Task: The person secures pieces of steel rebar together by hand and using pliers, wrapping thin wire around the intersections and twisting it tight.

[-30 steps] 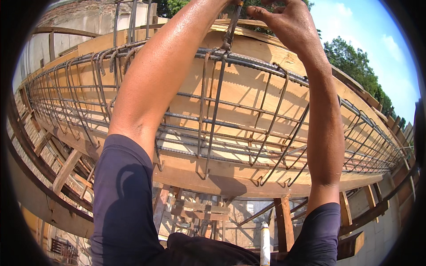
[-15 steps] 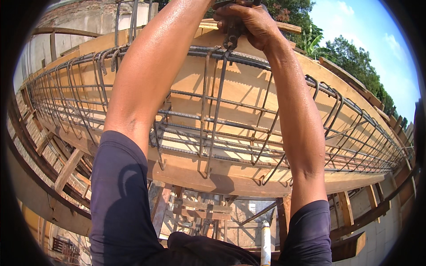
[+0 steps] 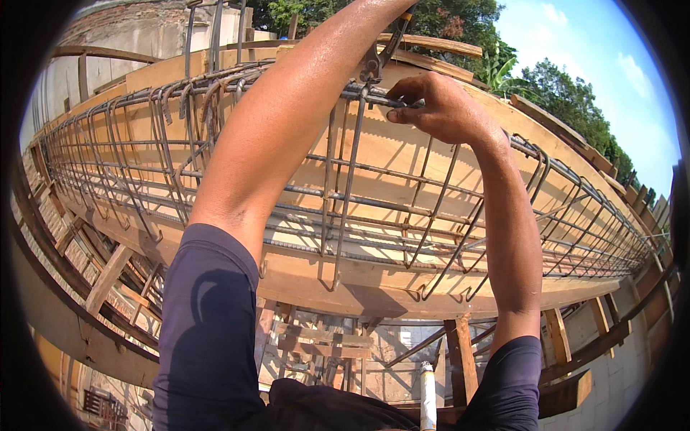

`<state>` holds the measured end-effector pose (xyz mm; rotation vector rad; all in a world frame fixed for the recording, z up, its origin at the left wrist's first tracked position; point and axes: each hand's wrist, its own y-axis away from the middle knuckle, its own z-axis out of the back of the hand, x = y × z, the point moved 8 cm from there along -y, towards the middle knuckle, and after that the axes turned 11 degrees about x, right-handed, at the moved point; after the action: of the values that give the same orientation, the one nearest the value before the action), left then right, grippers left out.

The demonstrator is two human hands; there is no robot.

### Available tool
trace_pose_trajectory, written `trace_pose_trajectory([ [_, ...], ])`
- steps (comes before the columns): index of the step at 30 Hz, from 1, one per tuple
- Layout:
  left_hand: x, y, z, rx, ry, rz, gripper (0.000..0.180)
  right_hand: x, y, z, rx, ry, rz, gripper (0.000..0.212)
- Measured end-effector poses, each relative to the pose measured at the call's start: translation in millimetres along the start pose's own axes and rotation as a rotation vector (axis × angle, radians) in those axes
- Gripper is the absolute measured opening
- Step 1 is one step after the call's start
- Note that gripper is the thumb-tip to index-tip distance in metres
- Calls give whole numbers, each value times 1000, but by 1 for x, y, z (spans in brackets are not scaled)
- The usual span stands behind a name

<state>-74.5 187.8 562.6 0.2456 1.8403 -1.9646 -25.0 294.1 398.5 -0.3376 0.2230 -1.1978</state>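
Note:
My right hand point(image 3: 449, 111) is at the top of the steel cage, thumb and fingers closed around the upper reinforcing bar point(image 3: 375, 96). Just left of it, the dark jaws of a pair of pincers point(image 3: 371, 66) sit over the bar where a bent stirrup point(image 3: 348, 190) hooks onto it. The pincers' handle slants up beside my left wrist. My left arm point(image 3: 269, 136) crosses upward in front of the cage, and its hand lies beyond the top edge of the picture, so its grip is hidden.
The long rebar cage point(image 3: 118, 140) stretches to both sides before a plywood panel point(image 3: 395, 144), above a timber ledge point(image 3: 374, 287). Below are wooden props point(image 3: 460, 352) and scaffold boards point(image 3: 323, 348). A cigarette point(image 3: 428, 395) juts up at the bottom. Trees stand behind.
My right hand has come down from the pincers to the upper bar. The pincers' jaws stay near the same stirrup top. My left arm has shifted right, its hand leaving the picture.

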Motion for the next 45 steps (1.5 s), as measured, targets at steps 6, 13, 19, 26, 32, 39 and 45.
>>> trace_pose_trajectory([
  [6, 0, -12, -18, 17, -17, -67, 72, 48, 9, 9, -149, 504, -41, 14],
  [13, 4, -7, -19, 128, -8, -6, 75, 76, 28, 31, -100, 277, -31, 26],
  [19, 0, -2, -16, 81, 56, -75, 75, 20, 3, 8, -119, 23, 39, 21],
  [26, 11, -30, -14, 174, 361, -308, 63, 83, 15, 70, -456, 249, 305, 9],
  [32, 14, -18, -23, 638, 763, -199, 43, 9, -31, 70, -841, -497, -8, 83],
  [39, 4, -10, -18, 768, 917, -227, 50, 4, -82, 29, -317, -1092, 189, 27],
  [45, 0, -31, 12, 370, 647, -207, 33, 33, -68, 27, -596, -878, 32, 26],
])
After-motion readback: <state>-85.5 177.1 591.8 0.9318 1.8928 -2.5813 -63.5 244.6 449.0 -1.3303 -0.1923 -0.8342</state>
